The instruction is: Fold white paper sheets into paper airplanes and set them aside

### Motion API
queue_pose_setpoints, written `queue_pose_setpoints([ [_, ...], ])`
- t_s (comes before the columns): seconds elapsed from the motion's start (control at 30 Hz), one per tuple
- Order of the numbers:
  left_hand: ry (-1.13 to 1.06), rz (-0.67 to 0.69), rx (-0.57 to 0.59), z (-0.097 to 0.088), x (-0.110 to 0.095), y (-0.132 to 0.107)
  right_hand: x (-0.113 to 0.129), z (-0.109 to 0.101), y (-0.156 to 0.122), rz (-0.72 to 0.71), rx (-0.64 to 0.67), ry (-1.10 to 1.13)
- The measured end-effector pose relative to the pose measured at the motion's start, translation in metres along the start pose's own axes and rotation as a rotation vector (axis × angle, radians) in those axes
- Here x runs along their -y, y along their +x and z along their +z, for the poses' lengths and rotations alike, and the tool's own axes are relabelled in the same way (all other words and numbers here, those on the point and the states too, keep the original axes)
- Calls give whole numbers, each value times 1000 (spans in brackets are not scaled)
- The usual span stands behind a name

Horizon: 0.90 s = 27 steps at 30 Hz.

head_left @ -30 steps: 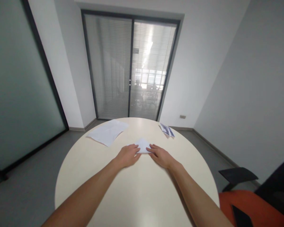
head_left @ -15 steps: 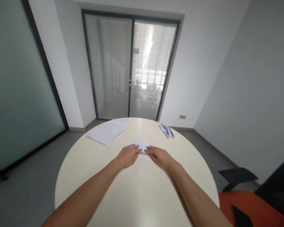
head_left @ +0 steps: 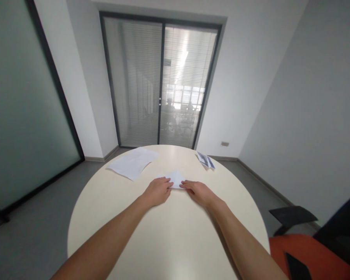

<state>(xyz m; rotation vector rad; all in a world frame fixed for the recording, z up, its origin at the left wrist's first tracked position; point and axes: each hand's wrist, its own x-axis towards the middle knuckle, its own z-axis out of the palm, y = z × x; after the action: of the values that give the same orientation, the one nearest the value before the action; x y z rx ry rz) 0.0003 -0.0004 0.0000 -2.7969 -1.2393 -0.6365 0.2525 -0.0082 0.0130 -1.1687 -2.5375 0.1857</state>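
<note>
On the round table [head_left: 169, 233], left hand [head_left: 156, 191] and right hand [head_left: 200, 193] are curving half-open, fingers touching opposite sides of the folded white paper [head_left: 175, 179] lying between them, pinching or just pressing, can't tell.

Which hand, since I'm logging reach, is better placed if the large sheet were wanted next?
Probably the left hand: it is nearer the large sheet, which lies ahead and to its left. The right hand is farther across; both hands touch the folded white paper.
</note>
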Motion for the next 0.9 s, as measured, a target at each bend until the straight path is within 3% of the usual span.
queue_pose_setpoints([
  [0.23,-82,-38,33,-1,-2,0,7,1,4,-56,0,9],
  [0.57,-186,-69,23,3,8,-1,-10,-2,-3,80,-35,12],
  [0.7,-184,1,-11,0,3,-2,-12,-2,-2,14,-52,25],
  [0.9,-161,146,-9,-15,-15,1,10,-12,5,-105,-25,-48],
])
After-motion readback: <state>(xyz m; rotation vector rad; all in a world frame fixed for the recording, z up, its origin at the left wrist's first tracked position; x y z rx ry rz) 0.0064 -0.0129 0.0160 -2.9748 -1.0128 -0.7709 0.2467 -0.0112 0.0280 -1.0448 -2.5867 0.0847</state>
